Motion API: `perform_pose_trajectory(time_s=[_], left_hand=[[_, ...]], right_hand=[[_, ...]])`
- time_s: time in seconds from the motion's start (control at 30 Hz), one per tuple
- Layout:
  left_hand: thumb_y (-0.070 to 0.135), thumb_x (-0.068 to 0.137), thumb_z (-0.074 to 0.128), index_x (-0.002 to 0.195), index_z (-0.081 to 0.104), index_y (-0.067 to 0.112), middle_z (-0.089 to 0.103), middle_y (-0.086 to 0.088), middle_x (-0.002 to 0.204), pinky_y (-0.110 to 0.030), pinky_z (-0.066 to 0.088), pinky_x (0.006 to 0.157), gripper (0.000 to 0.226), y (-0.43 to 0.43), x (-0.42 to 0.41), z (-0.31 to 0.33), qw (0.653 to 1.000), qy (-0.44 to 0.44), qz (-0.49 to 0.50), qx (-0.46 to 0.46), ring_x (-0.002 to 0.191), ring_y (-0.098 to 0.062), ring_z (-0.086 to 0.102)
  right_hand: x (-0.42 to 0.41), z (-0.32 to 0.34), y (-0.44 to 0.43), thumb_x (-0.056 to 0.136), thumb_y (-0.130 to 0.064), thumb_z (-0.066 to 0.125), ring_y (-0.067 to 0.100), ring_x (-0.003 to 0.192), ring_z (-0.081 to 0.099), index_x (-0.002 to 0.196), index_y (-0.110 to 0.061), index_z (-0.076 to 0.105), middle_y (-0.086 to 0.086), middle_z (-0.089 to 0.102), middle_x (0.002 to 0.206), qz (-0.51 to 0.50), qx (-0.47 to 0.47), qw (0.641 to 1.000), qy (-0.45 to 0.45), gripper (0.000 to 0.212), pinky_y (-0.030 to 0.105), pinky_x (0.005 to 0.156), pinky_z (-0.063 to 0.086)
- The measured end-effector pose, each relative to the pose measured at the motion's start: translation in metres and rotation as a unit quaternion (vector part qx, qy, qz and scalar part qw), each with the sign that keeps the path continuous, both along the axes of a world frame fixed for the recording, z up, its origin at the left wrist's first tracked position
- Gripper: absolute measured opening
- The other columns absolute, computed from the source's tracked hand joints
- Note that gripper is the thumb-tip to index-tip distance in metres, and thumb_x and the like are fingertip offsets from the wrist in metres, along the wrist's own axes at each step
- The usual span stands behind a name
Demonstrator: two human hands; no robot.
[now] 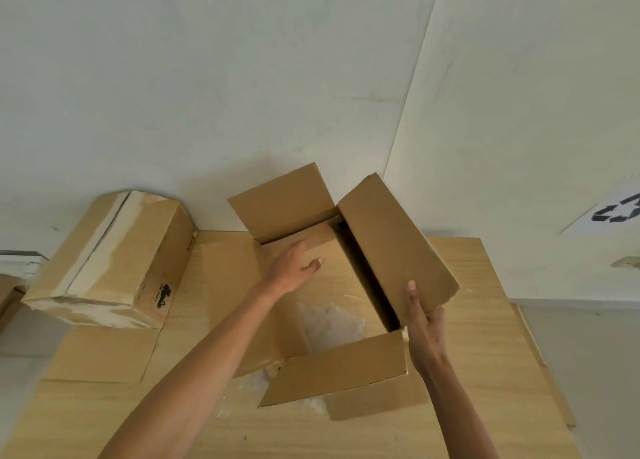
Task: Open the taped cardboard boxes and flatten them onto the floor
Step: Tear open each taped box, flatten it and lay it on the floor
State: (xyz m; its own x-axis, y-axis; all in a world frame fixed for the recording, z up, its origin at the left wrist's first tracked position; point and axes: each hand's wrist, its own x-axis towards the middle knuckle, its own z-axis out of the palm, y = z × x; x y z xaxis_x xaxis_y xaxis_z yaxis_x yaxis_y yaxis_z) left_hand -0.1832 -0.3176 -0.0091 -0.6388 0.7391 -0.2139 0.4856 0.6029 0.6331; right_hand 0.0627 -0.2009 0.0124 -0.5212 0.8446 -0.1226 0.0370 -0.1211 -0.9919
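Observation:
An opened brown cardboard box stands in the middle of the view with its flaps spread. Through its open middle I see the surface below and crumpled clear tape. My right hand grips the lower edge of the raised right flap, thumb on top. My left hand reaches into the box with fingers spread, touching the far inner flap. A second box, taped shut with wide pale tape, lies tilted at the left.
Flattened cardboard sheets cover the surface under the boxes. A pale wall corner rises behind. A paper with a recycling symbol hangs on the right wall. More cardboard pokes in at the far left edge.

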Motion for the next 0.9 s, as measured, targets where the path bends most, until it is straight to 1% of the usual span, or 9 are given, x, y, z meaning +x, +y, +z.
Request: perform_pose_trajectory(time_s=[0.2, 0.27, 0.37, 0.43, 0.5, 0.57, 0.63, 0.8, 0.9], left_hand=[[0.062, 0.101, 0.038, 0.157, 0.031, 0.025, 0.038, 0.000, 0.159, -0.042, 0.037, 0.117, 0.068, -0.027, 0.037, 0.026, 0.992, -0.060, -0.048, 0.100, 0.145, -0.017, 0.038], [0.069, 0.099, 0.034, 0.153, 0.040, 0.028, 0.048, 0.004, 0.153, -0.039, 0.039, 0.115, 0.068, -0.035, 0.052, 0.042, 0.975, -0.143, -0.003, 0.168, 0.138, -0.011, 0.047], [0.074, 0.094, 0.033, 0.132, 0.058, 0.037, 0.068, 0.008, 0.124, -0.040, 0.056, 0.097, 0.058, -0.052, 0.062, 0.073, 0.917, -0.221, 0.115, 0.310, 0.113, -0.013, 0.066], [0.063, 0.101, 0.034, 0.124, 0.058, 0.045, 0.071, 0.015, 0.115, -0.031, 0.059, 0.087, 0.038, -0.072, 0.064, 0.096, 0.900, -0.209, 0.145, 0.355, 0.108, -0.010, 0.068], [0.055, 0.104, 0.036, 0.123, 0.055, 0.046, 0.071, 0.025, 0.108, -0.014, 0.054, 0.082, 0.028, -0.096, 0.063, 0.112, 0.892, -0.238, 0.131, 0.362, 0.103, 0.008, 0.066], [0.058, 0.099, 0.047, 0.123, 0.054, 0.043, 0.071, 0.023, 0.106, -0.013, 0.053, 0.080, 0.029, -0.122, 0.053, 0.108, 0.891, -0.279, 0.144, 0.328, 0.096, 0.009, 0.067], [0.051, 0.098, 0.058, 0.124, 0.057, 0.034, 0.072, 0.006, 0.114, -0.031, 0.058, 0.086, 0.031, -0.147, 0.040, 0.095, 0.887, -0.318, 0.193, 0.275, 0.101, -0.010, 0.071], [0.011, 0.095, 0.042, 0.124, 0.047, 0.029, 0.061, -0.004, 0.119, -0.036, 0.053, 0.085, 0.034, -0.208, 0.023, 0.076, 0.912, -0.294, 0.216, 0.189, 0.105, -0.019, 0.060], [-0.002, 0.095, 0.038, 0.135, 0.043, 0.024, 0.062, -0.002, 0.113, -0.030, 0.048, 0.074, 0.049, -0.224, 0.017, 0.082, 0.913, -0.277, 0.213, 0.210, 0.097, -0.017, 0.059]], right_hand=[[-0.021, 0.061, -0.033, 0.100, -0.040, 0.055, 0.011, 0.072, 0.069, 0.101, -0.033, 0.065, -0.005, 0.073, 0.079, -0.001, 0.139, 0.990, 0.001, 0.012, 0.033, 0.060, 0.059], [-0.026, 0.066, -0.047, 0.100, -0.048, 0.055, 0.019, 0.062, 0.068, 0.095, -0.024, 0.069, 0.006, 0.070, 0.070, 0.021, 0.200, 0.979, -0.039, 0.028, 0.040, 0.051, 0.057], [-0.037, 0.063, -0.077, 0.099, -0.040, 0.058, 0.008, 0.046, 0.054, 0.090, -0.005, 0.069, 0.009, 0.063, 0.057, 0.057, 0.316, 0.943, -0.083, 0.038, 0.030, 0.048, 0.048], [-0.048, 0.053, -0.100, 0.099, -0.017, 0.062, -0.003, 0.072, 0.063, 0.110, -0.001, 0.070, 0.013, 0.076, 0.087, 0.083, 0.417, 0.901, -0.089, 0.021, 0.031, 0.080, 0.056], [-0.063, 0.035, -0.122, 0.098, -0.010, 0.061, 0.005, 0.114, 0.062, 0.136, -0.005, 0.060, 0.009, 0.069, 0.127, 0.130, 0.476, 0.864, -0.099, 0.038, 0.039, 0.112, 0.042], [-0.076, 0.017, -0.146, 0.100, -0.019, 0.051, 0.015, 0.131, 0.056, 0.146, -0.010, 0.050, 0.004, 0.059, 0.142, 0.187, 0.487, 0.845, -0.117, 0.047, 0.044, 0.118, 0.034], [-0.086, 0.004, -0.177, 0.100, -0.024, 0.047, 0.018, 0.139, 0.049, 0.153, -0.012, 0.040, 0.002, 0.050, 0.152, 0.256, 0.490, 0.818, -0.159, 0.055, 0.047, 0.121, 0.031], [-0.099, -0.008, -0.230, 0.101, -0.039, 0.052, 0.010, 0.155, 0.003, 0.161, -0.013, -0.004, -0.004, 0.003, 0.167, 0.447, 0.423, 0.746, -0.253, 0.086, 0.041, 0.127, -0.001], [-0.109, 0.011, -0.222, 0.084, -0.060, 0.068, 0.011, 0.148, 0.029, 0.160, -0.023, 0.023, -0.008, 0.030, 0.163, 0.464, 0.338, 0.784, -0.237, 0.096, 0.041, 0.124, 0.023]])
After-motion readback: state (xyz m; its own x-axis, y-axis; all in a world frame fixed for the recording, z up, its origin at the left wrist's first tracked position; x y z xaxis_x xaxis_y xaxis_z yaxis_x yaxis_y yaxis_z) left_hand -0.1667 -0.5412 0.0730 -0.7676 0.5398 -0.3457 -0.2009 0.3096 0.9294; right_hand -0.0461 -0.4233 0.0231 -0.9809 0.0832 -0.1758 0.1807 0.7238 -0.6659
